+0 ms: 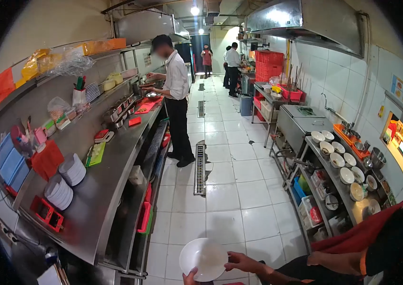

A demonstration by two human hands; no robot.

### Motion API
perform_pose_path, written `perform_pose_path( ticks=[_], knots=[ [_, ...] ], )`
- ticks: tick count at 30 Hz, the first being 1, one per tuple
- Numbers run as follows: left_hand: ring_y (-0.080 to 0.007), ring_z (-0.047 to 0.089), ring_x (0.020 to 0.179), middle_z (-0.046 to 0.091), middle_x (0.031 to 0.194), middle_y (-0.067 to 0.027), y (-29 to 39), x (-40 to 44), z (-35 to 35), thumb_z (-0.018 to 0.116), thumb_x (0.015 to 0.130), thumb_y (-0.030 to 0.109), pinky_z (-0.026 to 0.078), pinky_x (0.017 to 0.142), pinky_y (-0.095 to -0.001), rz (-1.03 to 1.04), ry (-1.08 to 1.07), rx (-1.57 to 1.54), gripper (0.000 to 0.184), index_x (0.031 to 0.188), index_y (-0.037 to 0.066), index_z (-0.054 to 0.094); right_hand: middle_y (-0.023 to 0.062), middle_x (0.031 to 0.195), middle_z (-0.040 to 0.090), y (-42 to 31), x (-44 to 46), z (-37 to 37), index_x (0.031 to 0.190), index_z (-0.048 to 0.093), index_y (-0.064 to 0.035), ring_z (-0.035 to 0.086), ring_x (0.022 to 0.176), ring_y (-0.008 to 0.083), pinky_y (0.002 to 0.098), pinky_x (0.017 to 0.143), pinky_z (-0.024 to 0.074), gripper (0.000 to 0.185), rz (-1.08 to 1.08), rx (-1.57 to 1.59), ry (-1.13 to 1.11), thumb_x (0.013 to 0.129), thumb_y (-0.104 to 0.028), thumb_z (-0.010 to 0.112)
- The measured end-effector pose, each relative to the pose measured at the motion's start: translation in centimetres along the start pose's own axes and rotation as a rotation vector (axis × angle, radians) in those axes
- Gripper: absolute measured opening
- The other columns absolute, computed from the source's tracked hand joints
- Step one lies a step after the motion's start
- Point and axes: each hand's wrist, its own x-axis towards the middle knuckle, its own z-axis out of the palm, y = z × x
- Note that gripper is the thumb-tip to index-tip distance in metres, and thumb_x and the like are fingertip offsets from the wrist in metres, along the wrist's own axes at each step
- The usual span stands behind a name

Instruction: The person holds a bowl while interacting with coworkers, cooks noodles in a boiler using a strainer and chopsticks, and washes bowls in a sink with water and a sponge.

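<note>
A round white bowl (204, 259) is at the bottom centre, above the tiled floor. My left hand (190, 276) grips its lower left rim, with the thumb over the edge. From the right, my right hand (241, 261) holds the bowl's right rim with its fingertips. The inside of the bowl shows nothing but a soft shadow.
A person's forearm (339, 262) reaches in at lower right. White bowls (337, 160) stand on the right-hand shelf. Stacked plates (59, 192) and a red holder (47, 213) are on the left steel counter (85, 204). A person (177, 76) stands there; others are farther back.
</note>
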Motion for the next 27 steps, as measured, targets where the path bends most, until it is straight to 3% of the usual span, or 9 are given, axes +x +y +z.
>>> perform_pose_path(
  ticks=[2,4,5,9,14,17,20,22,27],
  knots=[
    [-0.0315,0.052,0.101,0.053,0.11,-0.0207,1.8,3.2,0.5,0.055,0.078,0.007,0.043,0.086,-0.0398,-0.06,-0.019,-0.012,0.043,0.118,-0.004,0.045,0.0105,0.095,0.058,-1.7,2.2,-0.9,0.131,0.031,0.002,0.056,0.087,0.0154,0.0288,0.078,0.0471,0.059,-0.02,0.039,0.015,0.085,-0.022,0.059],
    [-0.0358,0.049,0.103,0.052,0.109,-0.0245,-0.2,10.0,-3.0,0.051,0.08,0.009,0.039,0.09,-0.0431,0.694,-0.288,0.952,0.033,0.111,-0.001,0.053,0.0102,0.095,0.058,-3.7,3.8,-1.4,0.132,0.03,0.0003,0.057,0.085,0.0153,0.0289,0.078,0.0473,0.058,0.022,0.133,0.11,0.085,-0.02,0.059],
    [-0.0386,0.046,0.106,0.051,0.108,-0.0271,-2.3,15.0,-5.0,0.049,0.08,0.009,0.035,0.094,-0.0451,0.731,-0.218,0.998,0.029,0.106,0.001,0.058,0.0098,0.095,0.058,-3.8,4.9,-2.1,0.131,0.033,-0.0009,0.057,0.084,0.0157,0.0294,0.078,0.0476,0.056,0.035,0.141,0.141,0.085,-0.019,0.06],
    [-0.0376,0.045,0.107,0.052,0.111,-0.0247,5.0,14.3,4.6,0.048,0.078,0.007,0.035,0.094,-0.0445,0.21,-0.21,0.522,0.033,0.109,0.002,0.057,0.0106,0.098,0.059,-7.1,7.3,-3.1,0.125,0.039,0.0023,0.059,0.085,0.0178,0.0307,0.078,0.0476,0.048,0.048,0.148,0.255,0.084,-0.014,0.058],
    [-0.038,0.046,0.106,0.055,0.109,-0.0227,4.8,21.4,7.4,0.046,0.071,-0.002,0.034,0.094,-0.0438,0.19,-0.26,0.499,0.042,0.112,0.002,0.056,0.0099,0.097,0.06,-6.9,10.6,-7.2,0.119,0.046,0.0025,0.059,0.085,0.0186,0.033,0.081,0.0459,0.039,0.01,0.191,0.338,0.087,-0.018,0.054],
    [-0.0354,0.045,0.111,0.053,0.116,-0.0204,4.5,24.9,9.8,0.047,0.083,0.013,0.033,0.095,-0.0437,0.206,-0.413,0.71,0.035,0.115,0.001,0.053,0.0092,0.097,0.06,-6.9,12.0,-10.4,0.117,0.048,0.002,0.059,0.086,0.0184,0.0334,0.082,0.0456,0.037,-0.002,0.219,0.357,0.087,-0.018,0.053],
    [-0.0278,0.058,0.089,0.059,0.098,-0.0141,3.5,28.0,12.1,0.059,0.076,0.005,0.047,0.081,-0.0393,0.161,-0.51,0.597,0.034,0.109,0.001,0.051,0.0089,0.097,0.059,-7.9,12.6,-14.2,0.116,0.049,0.0023,0.058,0.086,0.018,0.0329,0.082,0.0453,0.037,-0.004,0.231,0.341,0.086,-0.018,0.054],
    [-0.0297,0.058,0.091,0.061,0.096,-0.0155,3.6,28.9,14.3,0.058,0.071,-0.003,0.041,0.086,-0.042,0.839,-0.659,1.217,0.033,0.104,0.001,0.054,0.0086,0.097,0.059,-9.4,13.0,-16.6,0.116,0.049,0.0026,0.058,0.086,0.0176,0.0324,0.082,0.0449,0.037,-0.027,0.255,0.318,0.086,-0.019,0.055],
    [-0.0315,0.056,0.096,0.059,0.101,-0.0174,2.6,30.8,20.4,0.058,0.067,-0.01,0.04,0.087,-0.0399,0.827,-0.696,1.067,0.041,0.104,0.007,0.057,0.0074,0.095,0.058,-13.0,13.5,-22.0,0.113,0.05,0.0044,0.055,0.086,0.0156,0.0297,0.08,0.0439,0.039,-0.085,0.185,0.314,0.083,-0.019,0.059]
  ],
)
